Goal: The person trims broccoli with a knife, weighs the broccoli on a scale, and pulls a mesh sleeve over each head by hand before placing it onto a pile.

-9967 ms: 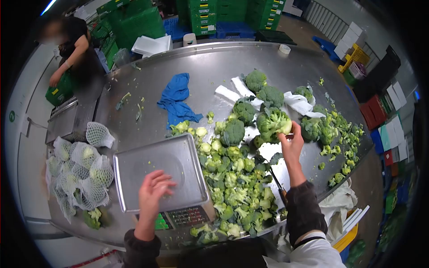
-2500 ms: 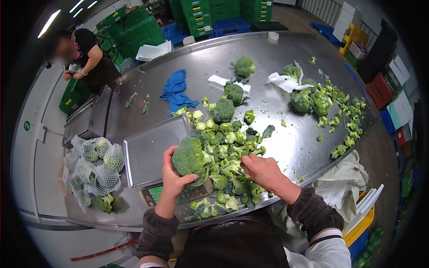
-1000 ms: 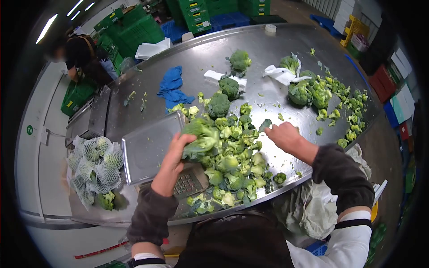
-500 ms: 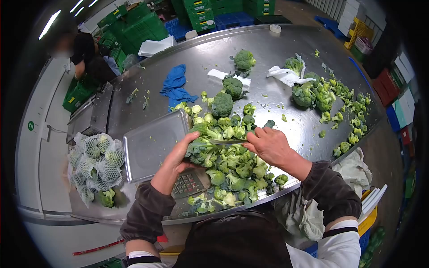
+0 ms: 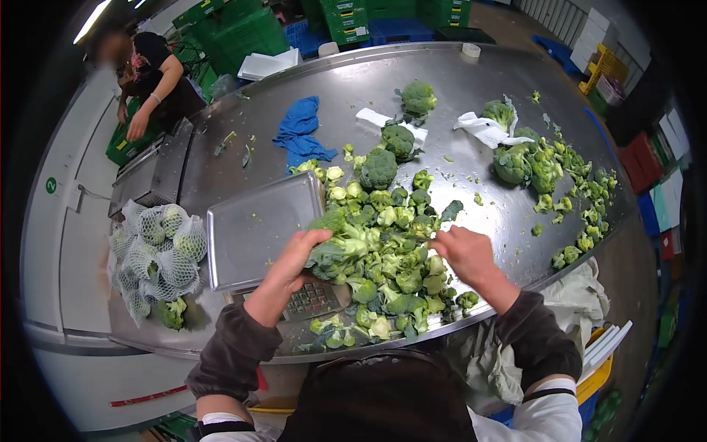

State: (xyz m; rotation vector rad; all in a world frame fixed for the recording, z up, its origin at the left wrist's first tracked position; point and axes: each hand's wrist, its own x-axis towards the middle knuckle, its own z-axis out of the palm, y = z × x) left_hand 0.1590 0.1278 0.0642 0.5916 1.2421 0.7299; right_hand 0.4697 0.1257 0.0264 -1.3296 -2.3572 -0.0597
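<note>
Near the frame's centre, I saw the left hand wrapped round a broccoli and the right hand closed on what looked like a knife, seemingly mid-trim, a stage calling for a steady hold.

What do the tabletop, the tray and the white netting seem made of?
Tabletop: metal, probably stainless steel; grey, smooth, with soft bright reflections.
Tray: likely similar metal, satin finish, judging by its grey sheen and bright rim.
Netting: perhaps plastic foam, matte, going by its soft-looking white open mesh.
</note>
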